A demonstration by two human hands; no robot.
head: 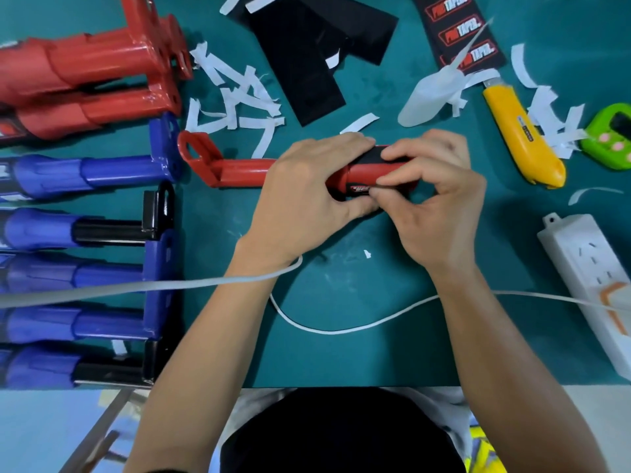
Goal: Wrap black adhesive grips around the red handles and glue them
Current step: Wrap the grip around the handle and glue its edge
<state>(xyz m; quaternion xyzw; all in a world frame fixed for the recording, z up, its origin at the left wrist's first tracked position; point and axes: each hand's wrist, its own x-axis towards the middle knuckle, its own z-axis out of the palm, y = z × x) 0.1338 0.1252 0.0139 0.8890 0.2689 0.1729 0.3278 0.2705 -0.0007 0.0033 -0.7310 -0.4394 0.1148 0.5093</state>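
Handle: I see one red handle [239,170] at the middle of the green desk [341,353], held in both hands.
Long axis: it runs left to right, almost level. The looped bracket end points left. The grip end points right and is hidden under the hands.
Grip: a black grip [375,155] sits round the right part of the handle. A small red and white printed mark shows on its lower edge.
Left hand [307,186]: fingers curl over the top of the handle and the thumb sits below, gripping it.
Right hand [433,206]: fingers are curled, with thumb and fingertip pinching the lower edge of the black grip beside the printed mark.
Left side: blue handles [85,172] lie in a row, with more red ones [85,63] above them, all lying left to right as well.
Far side: black sheets [307,63] and white paper strips [235,97] are scattered about.
Right side: a yellow utility knife [522,138] lies near the hands, and a white power strip [594,278] sits closer to me.
Near side: a white cable [341,327] loops under my wrists.
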